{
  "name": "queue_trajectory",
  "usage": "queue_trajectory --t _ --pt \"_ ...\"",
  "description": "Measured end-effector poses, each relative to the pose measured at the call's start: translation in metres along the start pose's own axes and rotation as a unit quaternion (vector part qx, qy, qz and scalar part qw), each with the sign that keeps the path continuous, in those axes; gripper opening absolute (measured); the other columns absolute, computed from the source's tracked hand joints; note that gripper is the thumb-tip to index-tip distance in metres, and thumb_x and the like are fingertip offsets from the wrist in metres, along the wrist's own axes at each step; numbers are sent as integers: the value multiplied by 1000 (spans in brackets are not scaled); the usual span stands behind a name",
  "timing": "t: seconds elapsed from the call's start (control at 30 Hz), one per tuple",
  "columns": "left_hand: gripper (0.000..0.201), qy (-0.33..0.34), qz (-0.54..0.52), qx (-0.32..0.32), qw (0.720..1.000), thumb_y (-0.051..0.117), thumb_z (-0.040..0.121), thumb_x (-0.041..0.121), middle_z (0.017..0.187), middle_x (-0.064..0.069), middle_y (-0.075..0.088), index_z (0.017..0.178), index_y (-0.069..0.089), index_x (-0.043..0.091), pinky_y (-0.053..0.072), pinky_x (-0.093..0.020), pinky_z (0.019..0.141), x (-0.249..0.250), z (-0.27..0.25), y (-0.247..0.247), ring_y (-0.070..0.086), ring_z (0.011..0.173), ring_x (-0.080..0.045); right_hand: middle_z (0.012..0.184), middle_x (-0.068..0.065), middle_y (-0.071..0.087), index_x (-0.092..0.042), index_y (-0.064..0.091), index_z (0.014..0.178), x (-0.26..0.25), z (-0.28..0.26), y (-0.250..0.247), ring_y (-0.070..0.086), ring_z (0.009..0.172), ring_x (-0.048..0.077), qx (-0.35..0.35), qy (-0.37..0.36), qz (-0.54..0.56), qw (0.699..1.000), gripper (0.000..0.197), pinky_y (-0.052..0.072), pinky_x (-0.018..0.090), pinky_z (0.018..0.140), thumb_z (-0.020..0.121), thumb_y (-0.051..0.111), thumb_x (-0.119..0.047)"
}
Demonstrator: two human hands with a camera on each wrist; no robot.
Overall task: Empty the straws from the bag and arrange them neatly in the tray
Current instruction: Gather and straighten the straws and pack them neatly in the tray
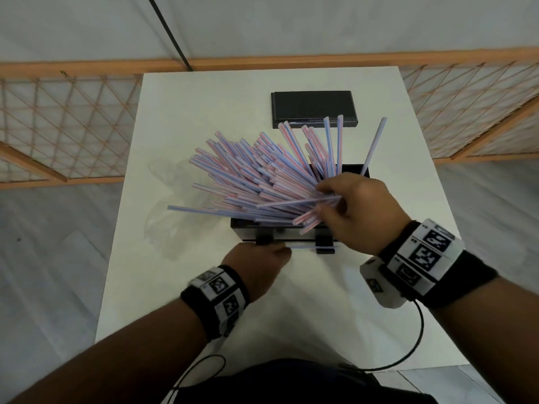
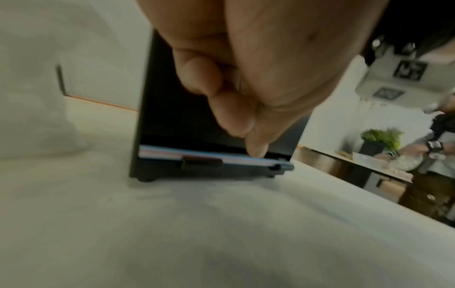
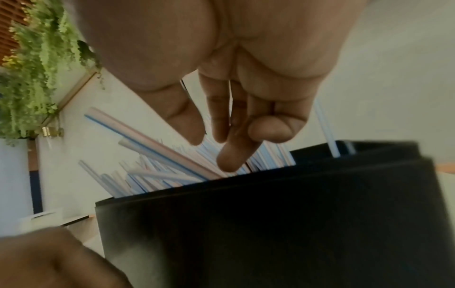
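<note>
Several pink-and-blue striped straws [image 1: 256, 176] fan out leftward from the black tray [image 1: 243, 228], their near ends bunched at its right side. My right hand [image 1: 322, 199] grips that bunch between thumb and curled fingers; in the right wrist view the right hand [image 3: 221, 140] has its fingers among the straws [image 3: 157, 136] above the tray wall [image 3: 270, 224]. My left hand [image 1: 271, 252] is at the tray's front ledge with its fingers curled. One fingertip [image 2: 256, 150] touches a single straw [image 2: 197, 154] lying in that ledge. The empty clear bag [image 1: 163, 217] lies left of the tray.
A black lid [image 1: 312, 106] lies flat at the back of the white table [image 1: 291, 301]. One straw [image 1: 376, 141] stands nearly upright at the tray's far right corner. Wooden lattice screens stand beyond both table sides. Wrist cables hang near the front edge.
</note>
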State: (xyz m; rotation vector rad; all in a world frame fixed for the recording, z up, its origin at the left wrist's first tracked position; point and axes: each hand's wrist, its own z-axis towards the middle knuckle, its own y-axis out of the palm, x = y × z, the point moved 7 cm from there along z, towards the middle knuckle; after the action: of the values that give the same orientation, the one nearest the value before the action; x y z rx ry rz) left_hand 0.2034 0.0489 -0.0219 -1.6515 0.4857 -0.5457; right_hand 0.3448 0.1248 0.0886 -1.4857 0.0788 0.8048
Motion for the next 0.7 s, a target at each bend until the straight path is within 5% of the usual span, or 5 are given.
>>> queue_trajectory --t 0.07,0.17,0.4,0.6,0.7 --pt "47 13 5 19 1000 84 45 9 89 -1 75 92 78 13 42 -26 36 8 7 7 63 46 -27 85 0 65 -7 70 96 5 -3 -5 50 66 10 20 19 16 999 23 36 13 67 74 70 0" --pt "55 3 19 -1 1000 88 43 6 86 -10 74 97 76 4 48 -32 35 9 17 24 64 46 -33 76 -1 60 -11 66 85 12 -10 -11 52 62 16 21 38 21 999 22 39 17 60 68 65 2" --pt "39 -11 25 -18 999 86 30 6 51 -4 60 64 68 11 43 -27 34 8 28 15 56 35 -27 73 0 59 -13 59 74 16 -29 -2 57 63 21 -14 18 35 999 15 53 37 61 70 73 -14" --pt "16 23 4 94 995 68 52 5 54 -6 59 66 65 12 37 -24 37 28 18 -50 52 33 -27 73 -1 59 -15 63 73 8 -30 2 55 68 21 -42 -11 17 999 10 51 38 62 72 64 -24" --pt "20 11 14 147 989 57 73 9 60 -8 64 84 74 9 40 -24 38 39 12 -81 54 36 -26 76 0 62 -16 69 77 -2 -32 3 56 72 23 -80 -41 -1 996 15 49 37 65 69 58 -22"
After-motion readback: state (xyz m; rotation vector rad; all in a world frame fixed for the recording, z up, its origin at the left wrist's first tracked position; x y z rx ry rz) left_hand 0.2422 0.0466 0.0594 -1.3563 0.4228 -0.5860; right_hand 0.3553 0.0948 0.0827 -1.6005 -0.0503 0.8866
